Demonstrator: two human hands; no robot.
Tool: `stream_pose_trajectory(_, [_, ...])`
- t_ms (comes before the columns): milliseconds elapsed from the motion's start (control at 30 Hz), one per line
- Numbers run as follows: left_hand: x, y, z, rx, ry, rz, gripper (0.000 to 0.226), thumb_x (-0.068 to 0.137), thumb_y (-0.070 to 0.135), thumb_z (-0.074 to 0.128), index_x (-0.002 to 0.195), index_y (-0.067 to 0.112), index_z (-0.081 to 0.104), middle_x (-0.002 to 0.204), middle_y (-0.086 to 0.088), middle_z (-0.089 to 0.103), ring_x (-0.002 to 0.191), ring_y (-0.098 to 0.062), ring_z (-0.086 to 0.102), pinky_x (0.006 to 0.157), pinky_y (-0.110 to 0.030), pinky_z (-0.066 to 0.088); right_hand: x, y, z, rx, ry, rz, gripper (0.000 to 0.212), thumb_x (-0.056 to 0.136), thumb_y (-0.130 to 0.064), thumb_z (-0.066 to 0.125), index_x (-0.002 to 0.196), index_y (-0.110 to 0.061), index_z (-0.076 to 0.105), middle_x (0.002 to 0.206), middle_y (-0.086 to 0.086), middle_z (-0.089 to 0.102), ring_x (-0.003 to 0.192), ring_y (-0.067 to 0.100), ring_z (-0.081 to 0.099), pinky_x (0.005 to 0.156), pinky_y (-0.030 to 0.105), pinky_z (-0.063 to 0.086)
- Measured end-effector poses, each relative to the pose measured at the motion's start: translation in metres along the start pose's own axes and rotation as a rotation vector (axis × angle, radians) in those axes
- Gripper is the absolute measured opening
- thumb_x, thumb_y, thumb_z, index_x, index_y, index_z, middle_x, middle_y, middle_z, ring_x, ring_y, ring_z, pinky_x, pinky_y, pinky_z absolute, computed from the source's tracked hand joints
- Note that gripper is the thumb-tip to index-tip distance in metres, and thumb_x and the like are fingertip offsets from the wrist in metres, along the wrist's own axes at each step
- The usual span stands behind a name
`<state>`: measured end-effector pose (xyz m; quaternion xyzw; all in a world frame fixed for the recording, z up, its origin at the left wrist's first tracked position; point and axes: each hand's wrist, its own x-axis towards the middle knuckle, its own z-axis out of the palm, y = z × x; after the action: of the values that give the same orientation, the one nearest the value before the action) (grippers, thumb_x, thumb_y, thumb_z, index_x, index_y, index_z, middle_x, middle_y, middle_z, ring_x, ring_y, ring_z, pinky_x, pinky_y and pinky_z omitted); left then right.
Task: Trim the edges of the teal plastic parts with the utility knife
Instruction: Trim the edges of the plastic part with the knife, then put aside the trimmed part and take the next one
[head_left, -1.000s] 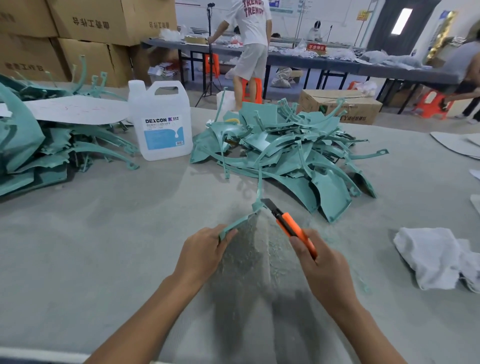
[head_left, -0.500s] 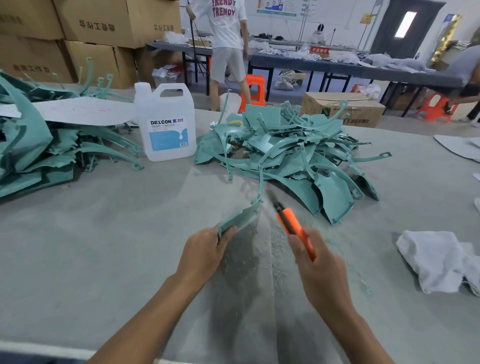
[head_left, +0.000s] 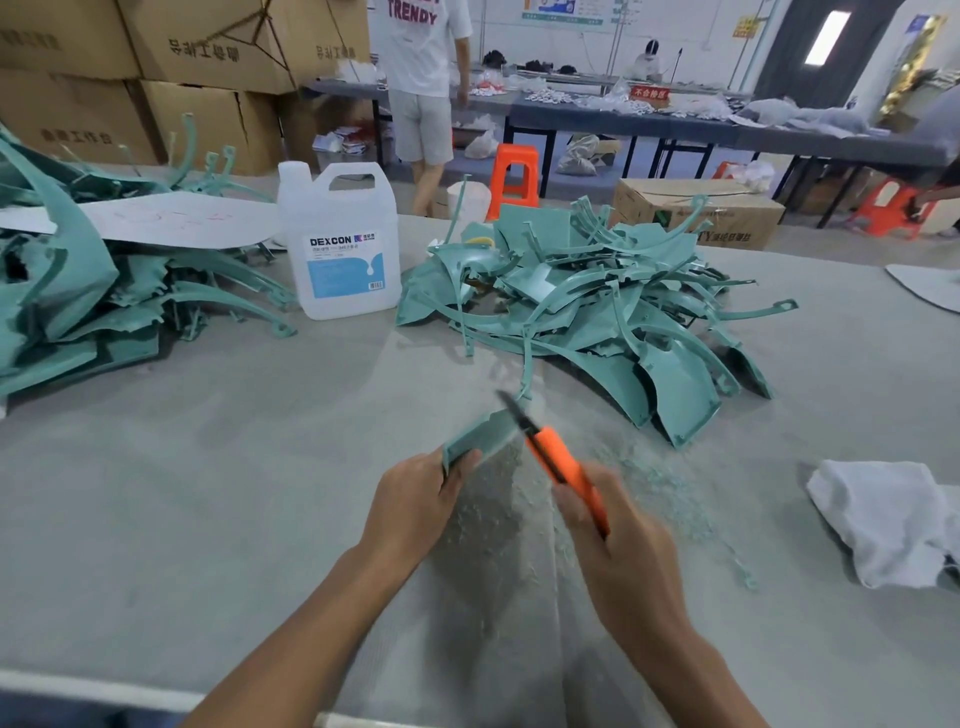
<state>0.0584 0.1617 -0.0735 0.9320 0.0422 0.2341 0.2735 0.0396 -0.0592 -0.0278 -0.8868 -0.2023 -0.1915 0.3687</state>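
My left hand (head_left: 415, 506) grips the near end of a curved teal plastic part (head_left: 480, 435), held just above the grey table (head_left: 208, 493). My right hand (head_left: 618, 540) holds an orange utility knife (head_left: 563, 467); its dark blade lies against the part's far edge. A thin teal strip (head_left: 527, 364) rises from the part's far end toward the pile. A heap of teal parts (head_left: 597, 312) lies behind the hands, and a second heap of teal parts (head_left: 78, 291) sits at the far left. Fine teal shavings (head_left: 649, 478) are scattered around the hands.
A white DEXCON jug (head_left: 340, 241) stands between the heaps. A white cloth (head_left: 893, 525) lies at the right. A white sheet (head_left: 156, 223) rests on the left heap. Cardboard boxes (head_left: 208, 47), a standing person (head_left: 421, 78), orange stools (head_left: 511, 176) and long tables (head_left: 675, 124) are behind.
The knife blade has slid along the part's edge between frames and now sits at its far end. The left hand keeps its grip on the part. The person behind has walked left.
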Motion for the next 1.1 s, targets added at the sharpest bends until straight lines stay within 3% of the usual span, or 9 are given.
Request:
stream_pose_trajectory(100, [-0.001, -0.003, 0.001, -0.003, 0.01, 0.014, 0.042, 0.098, 0.043, 0.051, 0.065, 0.017, 0.047, 0.047, 0.002, 0.044, 0.048, -0.033, 0.046, 0.052, -0.031, 0.03, -0.007, -0.001, 0.007, -0.061, -0.1, -0.071, 0.032, 0.1, -0.062, 0.035, 0.109, -0.038, 0.055, 0.064, -0.018, 0.049, 0.051, 0.009, 0.049, 0.041, 0.017, 0.036])
stream_pose_trajectory(233, [-0.001, 0.001, -0.001, 0.01, 0.01, -0.029, 0.047, 0.095, 0.058, 0.037, 0.067, 0.021, 0.044, 0.045, 0.016, 0.028, 0.041, -0.005, 0.031, 0.043, -0.023, 0.02, 0.011, 0.014, 0.006, 0.042, -0.001, 0.176, 0.031, 0.093, -0.062, 0.041, 0.103, -0.037, 0.057, 0.056, -0.006, 0.053, 0.046, 0.008, 0.05, 0.043, 0.021, 0.037])
stream_pose_trajectory(400, [-0.001, -0.002, 0.0, 0.008, 0.032, 0.003, 0.05, 0.093, 0.061, 0.03, 0.067, 0.02, 0.042, 0.049, -0.001, 0.048, 0.051, -0.034, 0.049, 0.053, -0.031, 0.026, -0.002, 0.008, 0.012, 0.015, -0.148, -0.061, 0.018, 0.1, -0.056, 0.044, 0.104, -0.042, 0.054, 0.064, -0.013, 0.054, 0.053, 0.005, 0.054, 0.043, 0.015, 0.038])
stream_pose_trajectory(533, [-0.002, -0.003, 0.002, 0.009, -0.007, -0.027, 0.065, 0.091, 0.067, 0.026, 0.074, 0.014, 0.06, 0.048, 0.014, 0.033, 0.049, -0.022, 0.042, 0.053, -0.031, 0.03, 0.017, 0.024, 0.01, 0.079, -0.042, 0.218, 0.029, 0.095, -0.062, 0.04, 0.104, -0.038, 0.055, 0.063, -0.004, 0.06, 0.049, 0.01, 0.055, 0.048, 0.034, 0.051])
stream_pose_trajectory(633, [-0.001, -0.004, 0.003, 0.029, -0.01, -0.03, 0.065, 0.093, 0.064, 0.028, 0.076, 0.012, 0.063, 0.048, 0.015, 0.03, 0.049, -0.021, 0.039, 0.053, -0.031, 0.029, 0.012, 0.024, 0.004, 0.052, -0.054, 0.129, 0.032, 0.094, -0.066, 0.038, 0.104, -0.041, 0.054, 0.064, -0.004, 0.06, 0.049, 0.009, 0.056, 0.043, 0.019, 0.041])
stream_pose_trajectory(767, [-0.001, -0.003, 0.001, 0.035, 0.013, -0.005, 0.045, 0.093, 0.06, 0.031, 0.068, 0.023, 0.037, 0.048, 0.005, 0.036, 0.052, -0.034, 0.046, 0.054, -0.032, 0.027, -0.004, 0.014, 0.01, 0.128, -0.2, -0.024, 0.031, 0.095, -0.071, 0.039, 0.103, -0.045, 0.054, 0.078, -0.012, 0.061, 0.055, 0.008, 0.056, 0.047, 0.013, 0.036])
stream_pose_trajectory(833, [-0.002, -0.002, 0.001, 0.032, -0.001, -0.019, 0.049, 0.093, 0.061, 0.029, 0.069, 0.02, 0.044, 0.051, 0.002, 0.045, 0.052, -0.032, 0.05, 0.053, -0.032, 0.028, 0.0, 0.016, 0.013, 0.179, -0.189, 0.059, 0.032, 0.094, -0.071, 0.038, 0.101, -0.046, 0.056, 0.078, -0.01, 0.062, 0.053, 0.009, 0.056, 0.045, 0.019, 0.04])
stream_pose_trajectory(933, [-0.002, -0.004, 0.002, 0.035, -0.004, -0.031, 0.055, 0.093, 0.065, 0.028, 0.071, 0.02, 0.05, 0.046, 0.012, 0.033, 0.044, -0.015, 0.037, 0.048, -0.03, 0.026, 0.014, 0.034, 0.009, 0.125, -0.086, 0.261, 0.032, 0.089, -0.068, 0.04, 0.095, -0.04, 0.056, 0.066, 0.0, 0.061, 0.052, 0.012, 0.056, 0.047, 0.033, 0.045])
stream_pose_trajectory(1100, [-0.002, -0.007, 0.004, 0.036, -0.014, -0.043, 0.07, 0.09, 0.07, 0.023, 0.086, 0.016, 0.068, 0.051, 0.01, 0.04, 0.051, -0.017, 0.043, 0.054, -0.031, 0.031, 0.006, 0.065, -0.011, -0.147, -0.086, 0.24, 0.033, 0.091, -0.067, 0.038, 0.084, -0.039, 0.055, 0.073, -0.011, 0.055, 0.063, 0.002, 0.053, 0.052, 0.029, 0.038])
